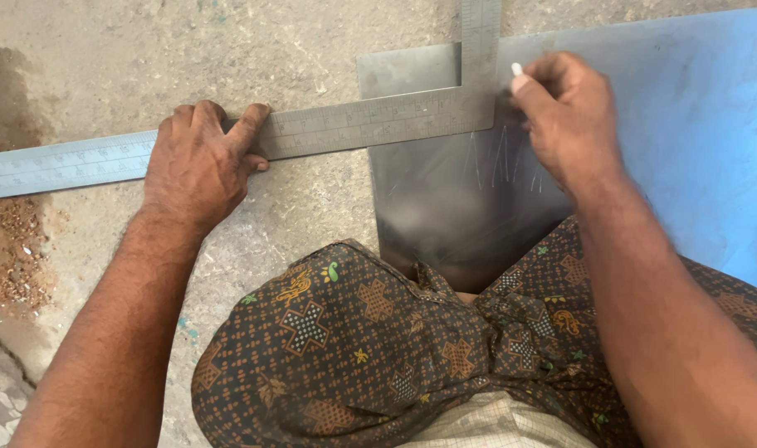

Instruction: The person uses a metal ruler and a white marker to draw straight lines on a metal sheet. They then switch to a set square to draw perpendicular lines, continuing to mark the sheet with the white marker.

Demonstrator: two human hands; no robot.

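Concrete floor (229, 50), rough and pitted, carries all the work; a patch of reddish grit lies well to the outer side of the left hand (197, 162). On it, under and beyond the right hand (561, 116), lies a flat steel sheet (686, 141), its surface reflective and its near edge running back toward the patterned cloth (354, 348) over the person's knees. Across the sheet's left edge lies a steel framing square (354, 124): the long arm runs from beneath the left hand to the corner just beside the right hand, and the short arm rises away from that corner. The left hand is spread flat, palm down, fingers curled over the far edge of the long arm, pressing it to the floor; it grips nothing else. The right hand is closed in a pinch on a small white marking stick (516, 70), held at the square's inner corner. Faint scratched lines (499, 162) show on the sheet just below this hand. Risk assessment: the left hand bears on the part of the square that overhangs the floor, not the sheet, so the arm may rock or pivot over the sheet's edge and throw the marked line out of true. The uneven floor may add to that rocking. The existing scratch marks could be mistaken for the new line. The sheet's exposed edge, near the knees, may cut skin or cloth if the sheet slides.
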